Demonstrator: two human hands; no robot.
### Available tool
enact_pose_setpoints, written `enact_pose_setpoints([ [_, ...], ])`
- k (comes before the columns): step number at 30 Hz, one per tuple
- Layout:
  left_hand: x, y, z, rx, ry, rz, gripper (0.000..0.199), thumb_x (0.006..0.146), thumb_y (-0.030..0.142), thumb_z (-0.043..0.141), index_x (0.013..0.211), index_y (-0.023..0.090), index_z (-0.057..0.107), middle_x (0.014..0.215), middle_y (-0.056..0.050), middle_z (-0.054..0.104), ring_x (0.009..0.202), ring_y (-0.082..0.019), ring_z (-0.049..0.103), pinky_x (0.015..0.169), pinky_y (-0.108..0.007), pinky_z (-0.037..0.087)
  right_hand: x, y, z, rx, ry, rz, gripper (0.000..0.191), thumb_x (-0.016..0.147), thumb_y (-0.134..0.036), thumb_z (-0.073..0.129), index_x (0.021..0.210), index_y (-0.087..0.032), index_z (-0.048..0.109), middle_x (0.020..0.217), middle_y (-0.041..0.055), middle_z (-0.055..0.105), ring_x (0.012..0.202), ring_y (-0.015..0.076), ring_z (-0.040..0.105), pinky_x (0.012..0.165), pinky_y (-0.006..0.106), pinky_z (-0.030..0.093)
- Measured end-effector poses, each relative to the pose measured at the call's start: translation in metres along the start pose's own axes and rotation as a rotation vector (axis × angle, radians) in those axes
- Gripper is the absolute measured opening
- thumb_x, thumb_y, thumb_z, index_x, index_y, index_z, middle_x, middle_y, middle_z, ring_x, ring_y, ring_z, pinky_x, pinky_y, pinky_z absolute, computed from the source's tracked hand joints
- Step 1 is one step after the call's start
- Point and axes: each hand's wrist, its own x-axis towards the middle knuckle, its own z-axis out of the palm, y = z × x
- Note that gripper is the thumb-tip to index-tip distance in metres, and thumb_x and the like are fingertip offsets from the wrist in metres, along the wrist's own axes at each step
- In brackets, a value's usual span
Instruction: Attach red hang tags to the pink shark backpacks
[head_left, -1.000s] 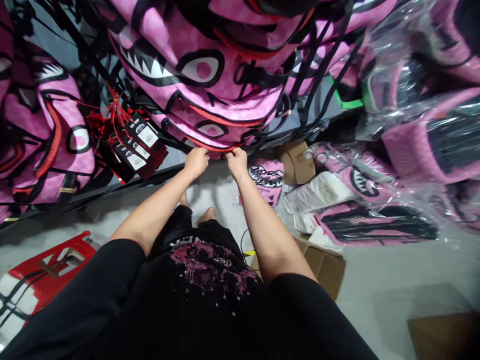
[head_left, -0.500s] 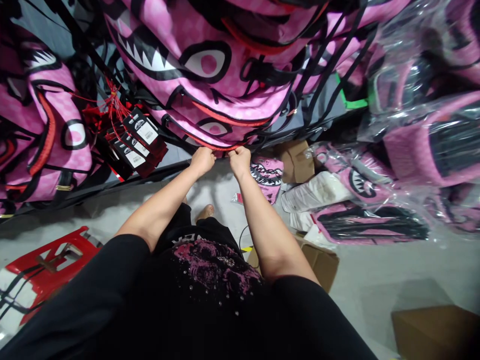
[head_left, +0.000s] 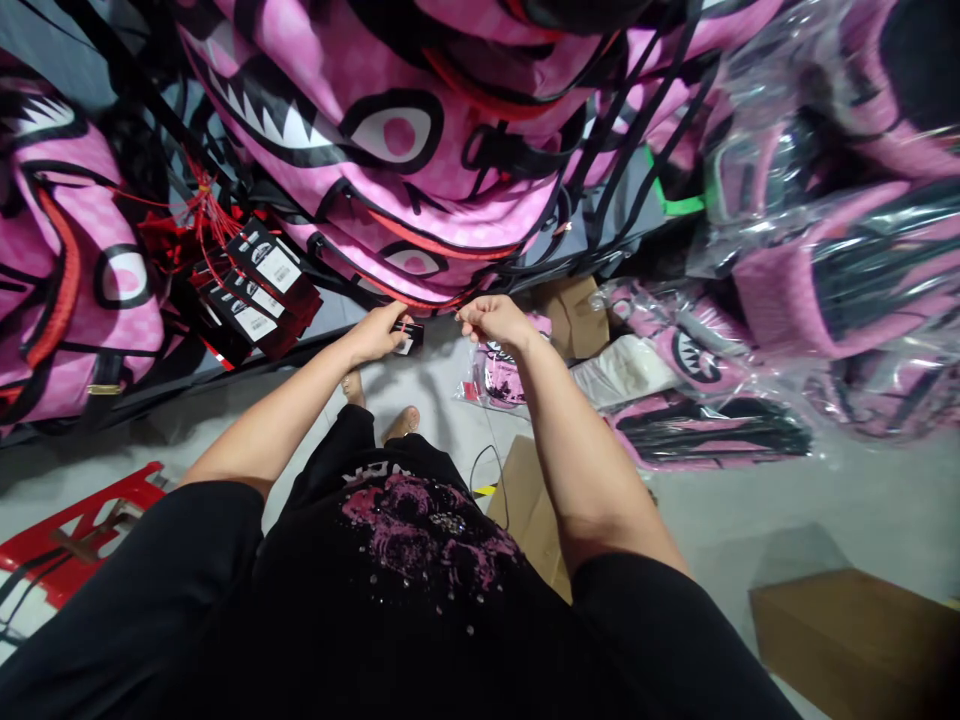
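In front of me a stack of pink bags (head_left: 450, 205) with shark teeth, eye prints and red zip trim lies on the work surface. My left hand (head_left: 375, 335) is closed just below the lowest bag's edge, with a small black hang tag (head_left: 409, 338) showing at its fingertips. My right hand (head_left: 496, 322) is pinched near the same edge, apart from the left one. Whatever lies between its fingertips is too small to name. Left of the stack hangs a bunch of black and red hang tags (head_left: 259, 285) on red strings.
More pink bags (head_left: 82, 240) lie at the left. Plastic-wrapped pink bags (head_left: 705, 435) are piled on the right, beside a small cardboard box (head_left: 574, 315). A red stool (head_left: 82, 530) stands at the lower left, and a brown carton (head_left: 847, 630) at the lower right.
My hands have moved apart, off the bag's red-trimmed edge. A black hang tag now shows at my left fingers. My view has shifted slightly to the right.
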Motion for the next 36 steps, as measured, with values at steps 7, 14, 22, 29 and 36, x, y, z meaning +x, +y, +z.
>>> enact_pose_setpoints([
  [7,-0.013,-0.008,0.032,0.036,0.376,0.125,0.016,0.092,0.025,0.057,0.100,0.016,0.069,0.097,-0.005,0.072,0.087,-0.015,0.066,0.086,-0.025,0.049,-0.008,-0.002,0.023,0.358,-0.190,0.172,0.021,0.072,-0.013,0.080,0.069,-0.014,0.059,0.066,0.0022,0.067,0.046,0.0069,0.054,0.037,0.014,0.035],
  [14,-0.012,-0.012,0.045,0.253,0.199,0.341,0.027,0.098,0.026,0.047,0.113,0.017,0.068,0.101,-0.009,0.069,0.093,-0.016,0.063,0.086,-0.028,0.048,-0.007,0.004,0.030,0.471,-0.197,0.124,0.031,0.057,-0.020,0.088,0.078,-0.014,0.065,0.065,-0.0008,0.064,0.048,0.0055,0.050,0.040,0.015,0.037],
  [22,-0.015,0.002,0.037,0.468,0.287,0.357,0.025,0.096,0.022,0.048,0.097,0.021,0.073,0.107,-0.010,0.070,0.098,-0.022,0.058,0.083,-0.038,0.041,-0.008,0.011,0.042,0.473,-0.006,0.131,0.039,0.044,-0.026,0.090,0.069,-0.018,0.061,0.058,-0.0060,0.057,0.051,0.0067,0.048,0.043,0.017,0.031],
  [29,-0.001,-0.001,0.027,0.265,0.217,0.313,0.024,0.096,0.025,0.049,0.101,0.022,0.072,0.105,-0.004,0.074,0.092,-0.017,0.065,0.083,-0.029,0.048,0.002,0.016,0.078,0.675,0.214,0.026,0.032,0.055,-0.032,0.082,0.065,-0.019,0.055,0.058,-0.0071,0.052,0.054,0.0066,0.043,0.051,0.020,0.030],
  [36,0.010,-0.001,0.011,0.158,0.206,0.091,0.024,0.092,0.034,0.053,0.095,0.023,0.074,0.094,-0.004,0.076,0.083,-0.019,0.069,0.083,-0.029,0.051,0.010,0.018,0.096,0.894,0.338,-0.034,0.027,0.064,-0.031,0.079,0.068,-0.019,0.055,0.065,-0.0064,0.054,0.062,0.0079,0.047,0.063,0.021,0.036],
])
